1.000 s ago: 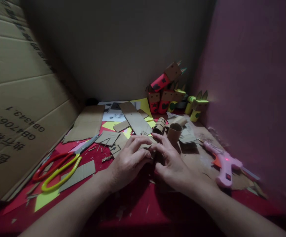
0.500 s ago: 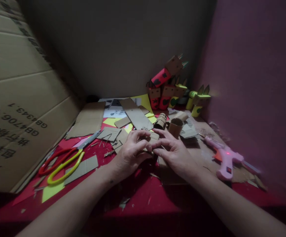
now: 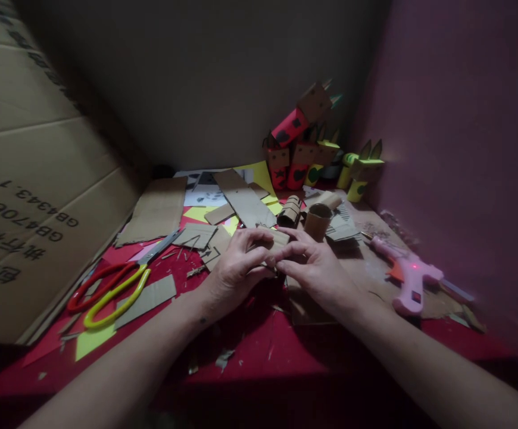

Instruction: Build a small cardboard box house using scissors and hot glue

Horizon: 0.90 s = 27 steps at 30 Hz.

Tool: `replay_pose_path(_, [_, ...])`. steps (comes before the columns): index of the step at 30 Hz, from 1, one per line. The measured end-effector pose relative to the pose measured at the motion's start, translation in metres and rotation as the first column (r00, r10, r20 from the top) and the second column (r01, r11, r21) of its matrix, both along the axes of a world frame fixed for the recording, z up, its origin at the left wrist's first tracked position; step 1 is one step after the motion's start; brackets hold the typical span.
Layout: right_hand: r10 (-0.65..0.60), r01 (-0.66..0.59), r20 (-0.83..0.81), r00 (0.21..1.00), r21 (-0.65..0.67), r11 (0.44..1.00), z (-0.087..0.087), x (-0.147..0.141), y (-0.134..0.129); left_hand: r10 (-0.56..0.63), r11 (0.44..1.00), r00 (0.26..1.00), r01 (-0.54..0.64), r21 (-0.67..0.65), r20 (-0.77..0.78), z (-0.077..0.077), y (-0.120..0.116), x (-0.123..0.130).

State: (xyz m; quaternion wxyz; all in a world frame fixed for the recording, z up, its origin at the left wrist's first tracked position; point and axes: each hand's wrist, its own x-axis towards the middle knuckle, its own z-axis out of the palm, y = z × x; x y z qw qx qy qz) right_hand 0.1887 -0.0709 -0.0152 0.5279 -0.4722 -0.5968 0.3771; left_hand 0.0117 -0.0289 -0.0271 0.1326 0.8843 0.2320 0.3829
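Between my two hands, above the red table covering, is a small folded piece of cardboard (image 3: 277, 241). My left hand (image 3: 244, 262) is closed on its left side, thumb below and fingers on top. My right hand (image 3: 315, 265) grips the right side with its fingertips, touching the left fingertips. The fingers cover much of the piece. Just beyond it stand a cardboard tube (image 3: 318, 221) and a tube with dark lines (image 3: 290, 211) lying on its side.
Scissors (image 3: 125, 286) with red and yellow handles lie at left among paper scraps. At right a pink glue gun (image 3: 413, 280) with a lit red light rests on cardboard (image 3: 366, 268). A large cardboard box (image 3: 40, 179) stands left. Decorated tube figures (image 3: 297, 170) are stacked behind.
Both hands keep hold of the cardboard piece, which now shows more of its top face. The fingers have shifted slightly, and the whole view has moved a little.
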Motion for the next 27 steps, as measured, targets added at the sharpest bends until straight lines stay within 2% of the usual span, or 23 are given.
replay_pose_path(3, [0.012,-0.012,-0.02,1.0,-0.012,1.0,-0.002,0.0015,0.0005,-0.011,0.999,0.999,0.012,-0.038,0.04,0.0002,-0.0003,0.0012])
replay_pose_path(5, [0.008,-0.009,-0.027,1.0,-0.031,0.999,-0.0026,0.0013,0.0006,-0.007,0.992,0.995,0.019,-0.127,0.097,-0.0008,-0.0007,0.0032])
replay_pose_path(7, [-0.002,0.0,-0.035,0.999,-0.053,0.999,-0.0023,0.0002,0.0004,0.013,0.946,0.983,0.048,-0.321,0.182,-0.0014,-0.0014,0.0059])
replay_pose_path(9, [-0.014,0.01,-0.051,0.999,-0.08,0.997,-0.0014,-0.0012,-0.0001,0.042,0.864,0.964,0.098,-0.494,0.263,-0.0011,-0.0018,0.0084])
replay_pose_path(10, [-0.023,0.017,-0.062,0.998,-0.087,0.996,-0.0007,-0.0016,-0.0003,0.051,0.839,0.957,0.114,-0.532,0.285,-0.0008,-0.0017,0.0093])
replay_pose_path(11, [-0.025,0.018,-0.071,0.997,-0.093,0.995,0.0001,-0.0018,-0.0006,0.05,0.838,0.955,0.119,-0.533,0.292,-0.0005,-0.0013,0.0098])
replay_pose_path(13, [-0.011,0.003,-0.071,0.997,-0.11,0.994,0.002,-0.001,-0.0013,0.032,0.883,0.959,0.105,-0.458,0.282,-0.0006,0.0002,0.0095])
replay_pose_path(16, [0.034,-0.041,-0.053,0.998,-0.148,0.988,0.0039,0.002,-0.0021,0.008,0.965,0.976,0.05,-0.259,0.217,-0.0026,0.003,0.0074])
replay_pose_path(19, [0.057,-0.066,-0.061,0.997,-0.161,0.985,0.003,0.0046,-0.002,0.004,0.999,0.991,0.002,-0.043,0.135,-0.005,0.0048,0.0051])
replay_pose_path(21, [0.068,-0.08,-0.083,0.994,-0.151,0.985,0.0013,0.0051,-0.0013,0.001,1.0,0.993,-0.002,0.008,0.115,-0.0056,0.0053,0.0039])
replay_pose_path(27, [0.062,-0.088,-0.185,0.981,-0.134,0.987,-0.0029,0.0024,0.0009,-0.015,0.999,0.997,0.012,0.039,0.069,-0.0045,0.0061,0.0023])
